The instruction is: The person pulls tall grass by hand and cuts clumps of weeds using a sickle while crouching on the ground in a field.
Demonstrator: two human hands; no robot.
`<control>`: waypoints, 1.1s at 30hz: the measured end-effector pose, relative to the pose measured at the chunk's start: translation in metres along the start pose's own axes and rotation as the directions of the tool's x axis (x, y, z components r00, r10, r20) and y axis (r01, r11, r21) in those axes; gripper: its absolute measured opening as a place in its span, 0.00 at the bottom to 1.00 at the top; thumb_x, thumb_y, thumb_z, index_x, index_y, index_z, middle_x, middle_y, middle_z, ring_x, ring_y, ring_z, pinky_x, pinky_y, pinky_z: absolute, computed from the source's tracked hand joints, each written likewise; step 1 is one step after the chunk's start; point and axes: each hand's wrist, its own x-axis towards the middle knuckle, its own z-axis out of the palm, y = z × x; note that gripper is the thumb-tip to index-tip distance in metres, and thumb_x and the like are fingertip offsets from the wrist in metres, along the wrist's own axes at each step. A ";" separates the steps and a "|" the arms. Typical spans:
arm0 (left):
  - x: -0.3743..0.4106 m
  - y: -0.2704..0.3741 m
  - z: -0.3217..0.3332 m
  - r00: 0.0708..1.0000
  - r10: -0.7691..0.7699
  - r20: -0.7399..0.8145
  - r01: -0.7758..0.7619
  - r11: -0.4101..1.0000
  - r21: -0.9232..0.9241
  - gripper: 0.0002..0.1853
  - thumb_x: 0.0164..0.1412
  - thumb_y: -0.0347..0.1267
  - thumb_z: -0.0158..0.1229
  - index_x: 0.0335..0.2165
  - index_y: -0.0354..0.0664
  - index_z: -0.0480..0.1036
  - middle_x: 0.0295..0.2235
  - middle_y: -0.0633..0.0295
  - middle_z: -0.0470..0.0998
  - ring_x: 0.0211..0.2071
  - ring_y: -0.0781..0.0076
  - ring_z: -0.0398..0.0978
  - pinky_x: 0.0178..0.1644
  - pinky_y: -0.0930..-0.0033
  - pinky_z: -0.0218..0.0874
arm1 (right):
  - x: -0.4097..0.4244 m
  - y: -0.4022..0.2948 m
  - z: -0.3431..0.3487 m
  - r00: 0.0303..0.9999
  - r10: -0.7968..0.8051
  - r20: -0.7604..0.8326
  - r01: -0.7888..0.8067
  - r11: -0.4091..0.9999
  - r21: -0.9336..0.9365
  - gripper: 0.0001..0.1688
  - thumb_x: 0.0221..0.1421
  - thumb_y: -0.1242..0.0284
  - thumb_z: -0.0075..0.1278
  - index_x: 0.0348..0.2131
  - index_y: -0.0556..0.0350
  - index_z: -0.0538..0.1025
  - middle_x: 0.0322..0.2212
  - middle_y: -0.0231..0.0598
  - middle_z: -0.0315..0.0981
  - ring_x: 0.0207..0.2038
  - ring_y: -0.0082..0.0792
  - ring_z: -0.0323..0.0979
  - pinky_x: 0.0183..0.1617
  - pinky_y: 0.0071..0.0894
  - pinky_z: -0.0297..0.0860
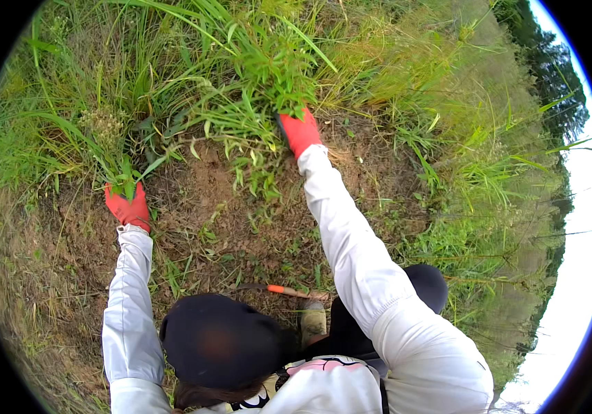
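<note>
My left hand (128,207), in a red work glove, grips a small leafy weed (126,175) among grass blades at the left edge of a bare soil patch. Higher up and to the right, my right hand (301,132), gloved in red with a dark palm side, is closed around a bushy green weed (280,77). Foliage hides the fingertips of both hands. On the ground near my foot lies a sickle with a wooden handle (296,293), an orange band and a dark curved blade (252,286).
Tall grass (141,67) rises beyond my hands and on the right (461,103). Bare reddish soil (208,178) with scattered weeds lies between my arms. My dark-clad knees (218,336) and a beige shoe (313,320) are close below. Trees (555,72) stand at far right.
</note>
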 end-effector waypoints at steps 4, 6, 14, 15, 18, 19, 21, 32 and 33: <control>0.000 -0.021 0.000 1.000 0.022 -0.017 -0.021 0.997 0.072 0.29 0.45 0.29 0.65 0.45 0.29 0.65 0.40 0.54 0.74 0.40 0.63 0.72 0.46 0.66 0.61 | 0.032 -0.017 0.026 0.996 -0.028 0.089 0.016 0.991 0.134 0.34 0.52 0.48 0.42 0.49 0.52 0.70 0.48 0.47 0.68 0.52 0.50 0.63 0.54 0.36 0.60; -0.001 -0.030 0.001 0.999 -0.006 -0.033 0.008 0.999 0.040 0.30 0.45 0.29 0.65 0.46 0.29 0.64 0.41 0.53 0.73 0.40 0.63 0.71 0.46 0.66 0.61 | 0.036 -0.015 0.035 0.991 0.054 0.121 -0.066 0.993 0.099 0.34 0.51 0.47 0.43 0.48 0.52 0.71 0.47 0.47 0.69 0.51 0.51 0.64 0.54 0.37 0.60; 0.002 -0.029 -0.003 0.998 -0.031 0.063 0.031 1.000 -0.002 0.28 0.45 0.30 0.64 0.45 0.29 0.66 0.44 0.50 0.71 0.41 0.61 0.72 0.48 0.66 0.61 | 0.008 -0.016 0.040 0.975 0.111 0.193 -0.105 0.994 -0.044 0.31 0.51 0.48 0.39 0.42 0.50 0.74 0.43 0.50 0.71 0.48 0.52 0.66 0.51 0.39 0.62; 0.002 -0.028 -0.004 1.000 -0.016 0.010 0.015 0.995 0.095 0.27 0.45 0.30 0.64 0.45 0.30 0.67 0.44 0.50 0.72 0.41 0.61 0.72 0.48 0.66 0.61 | -0.006 -0.019 0.036 0.983 0.102 0.155 -0.104 0.995 0.000 0.30 0.51 0.48 0.39 0.42 0.50 0.75 0.43 0.50 0.71 0.47 0.52 0.66 0.51 0.39 0.63; 0.002 -0.026 -0.003 0.998 0.057 0.023 -0.060 0.980 0.191 0.27 0.45 0.32 0.64 0.44 0.31 0.68 0.43 0.49 0.72 0.41 0.55 0.72 0.49 0.64 0.60 | -0.096 -0.035 0.067 0.930 -0.247 0.272 0.196 0.960 0.202 0.23 0.54 0.56 0.39 0.43 0.46 0.74 0.43 0.45 0.72 0.48 0.50 0.66 0.51 0.40 0.63; 0.003 -0.025 -0.002 0.998 0.067 0.009 -0.068 0.988 0.138 0.27 0.45 0.32 0.64 0.44 0.32 0.68 0.43 0.48 0.73 0.41 0.53 0.72 0.49 0.63 0.60 | -0.110 -0.032 0.066 0.909 -0.221 0.355 0.134 0.958 0.254 0.22 0.55 0.57 0.38 0.43 0.45 0.74 0.43 0.44 0.72 0.47 0.49 0.66 0.51 0.39 0.63; 0.001 -0.021 -0.002 0.999 -0.034 0.042 0.032 0.998 0.055 0.26 0.45 0.32 0.64 0.43 0.32 0.69 0.43 0.48 0.73 0.41 0.51 0.71 0.50 0.62 0.60 | -0.125 -0.015 0.053 0.860 -0.230 0.456 0.242 0.970 0.033 0.20 0.55 0.60 0.38 0.44 0.42 0.73 0.42 0.43 0.72 0.47 0.47 0.66 0.51 0.38 0.63; -0.003 -0.019 0.000 0.988 -0.149 0.045 0.151 0.986 -0.064 0.32 0.47 0.24 0.63 0.51 0.29 0.59 0.46 0.52 0.71 0.45 0.63 0.70 0.50 0.67 0.60 | 0.064 0.039 -0.020 0.997 -0.036 -0.065 0.029 0.994 -0.107 0.39 0.51 0.51 0.44 0.55 0.57 0.61 0.51 0.52 0.62 0.53 0.50 0.62 0.56 0.36 0.58; -0.003 -0.020 0.000 0.986 -0.167 0.027 0.168 0.984 -0.051 0.32 0.48 0.23 0.62 0.51 0.29 0.59 0.46 0.52 0.70 0.45 0.63 0.70 0.50 0.67 0.60 | 0.077 0.037 -0.016 0.988 -0.156 -0.018 0.153 0.983 -0.097 0.35 0.52 0.52 0.43 0.53 0.54 0.63 0.49 0.50 0.66 0.52 0.50 0.63 0.55 0.36 0.59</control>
